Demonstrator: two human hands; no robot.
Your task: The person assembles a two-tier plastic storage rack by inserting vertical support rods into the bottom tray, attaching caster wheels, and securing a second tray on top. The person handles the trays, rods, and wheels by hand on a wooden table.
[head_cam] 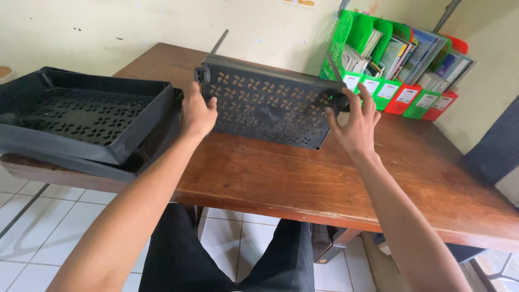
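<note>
A black perforated plastic tray (267, 105) stands tilted on its edge on the brown wooden table (303, 178), its underside facing me. My left hand (198, 114) grips its left side and my right hand (354, 121) grips its right side. A thin grey rod (219, 42) sticks up from the tray's upper left corner. At the left, two more black perforated trays (81, 116) lie stacked on the table's corner.
Green and red file holders (397, 59) full of books and papers stand at the back right against the pale wall. A dark chair back (497, 143) is at the right. White floor tiles and my dark trousers (232, 259) show below the table's front edge.
</note>
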